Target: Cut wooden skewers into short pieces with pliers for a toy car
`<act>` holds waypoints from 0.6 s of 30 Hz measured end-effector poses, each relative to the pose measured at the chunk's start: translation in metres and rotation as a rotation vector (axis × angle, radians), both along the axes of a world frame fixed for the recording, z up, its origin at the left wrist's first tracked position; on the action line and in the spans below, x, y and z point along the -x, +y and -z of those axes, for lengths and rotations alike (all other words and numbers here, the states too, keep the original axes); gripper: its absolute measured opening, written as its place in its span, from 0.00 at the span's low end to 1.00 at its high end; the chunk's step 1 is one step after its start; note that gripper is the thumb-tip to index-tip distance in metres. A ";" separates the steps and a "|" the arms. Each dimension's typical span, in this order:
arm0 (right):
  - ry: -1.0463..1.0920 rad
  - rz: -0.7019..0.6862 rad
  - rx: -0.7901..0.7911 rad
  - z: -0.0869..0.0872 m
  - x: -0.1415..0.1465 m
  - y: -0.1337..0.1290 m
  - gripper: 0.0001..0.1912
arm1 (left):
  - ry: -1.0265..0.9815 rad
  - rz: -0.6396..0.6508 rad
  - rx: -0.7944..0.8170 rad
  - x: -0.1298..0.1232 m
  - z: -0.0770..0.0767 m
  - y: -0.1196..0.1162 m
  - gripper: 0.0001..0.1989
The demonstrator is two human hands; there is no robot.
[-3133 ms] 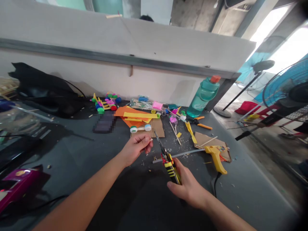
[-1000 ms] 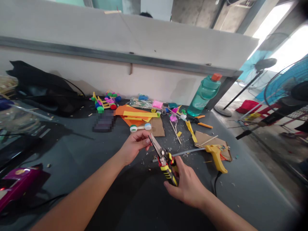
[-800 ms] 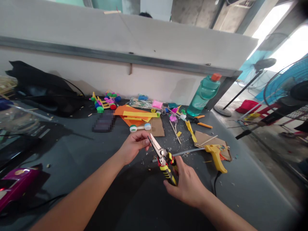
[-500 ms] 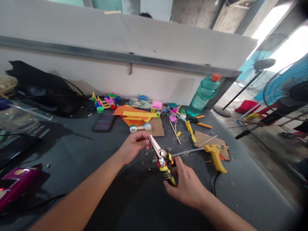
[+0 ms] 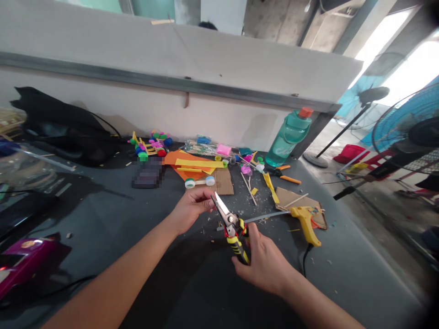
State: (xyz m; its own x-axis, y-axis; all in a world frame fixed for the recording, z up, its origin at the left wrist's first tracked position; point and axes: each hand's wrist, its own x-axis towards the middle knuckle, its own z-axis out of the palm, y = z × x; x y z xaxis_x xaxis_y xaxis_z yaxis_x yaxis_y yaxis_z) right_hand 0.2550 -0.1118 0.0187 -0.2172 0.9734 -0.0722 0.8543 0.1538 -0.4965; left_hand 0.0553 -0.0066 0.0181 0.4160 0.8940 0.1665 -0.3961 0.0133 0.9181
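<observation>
My right hand (image 5: 262,256) is wrapped round the black and yellow handles of the cutters (image 5: 236,244), whose blades point up and left. The blade tips touch or nearly touch the fingertips of my left hand (image 5: 192,208). Those fingers are pinched together; what they hold is too small to make out. Just beyond lies a white stick with bottle caps (image 5: 200,182) at its ends, beside orange paper (image 5: 174,160) and cardboard (image 5: 224,180).
A yellow glue gun (image 5: 305,224) lies at the right with its cord running forward. Behind it are orange-handled pliers (image 5: 291,179) and a green bottle (image 5: 288,137). A magenta tool (image 5: 25,258) and black bag (image 5: 65,125) are at the left.
The cutter blades look slightly closer together at my left fingertips. Both hands have otherwise hardly moved, and the view has shifted a little.
</observation>
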 end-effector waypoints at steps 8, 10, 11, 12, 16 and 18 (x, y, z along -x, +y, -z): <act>-0.047 -0.005 0.009 -0.002 0.001 -0.005 0.17 | -0.025 0.026 0.025 0.000 -0.001 -0.001 0.11; -0.068 -0.009 -0.004 -0.002 0.000 -0.005 0.17 | -0.034 0.032 0.043 -0.001 -0.001 -0.001 0.11; -0.076 -0.011 -0.009 -0.001 -0.001 -0.005 0.17 | -0.037 0.033 0.051 -0.001 0.000 -0.001 0.11; -0.083 -0.013 -0.012 0.000 -0.002 -0.005 0.16 | -0.038 0.033 0.059 -0.001 0.000 -0.001 0.11; -0.078 -0.015 -0.015 0.004 -0.003 -0.004 0.15 | -0.066 0.028 0.093 -0.003 0.001 -0.001 0.10; -0.055 -0.005 -0.015 0.004 -0.002 -0.003 0.17 | -0.088 0.028 0.105 -0.003 0.001 -0.001 0.09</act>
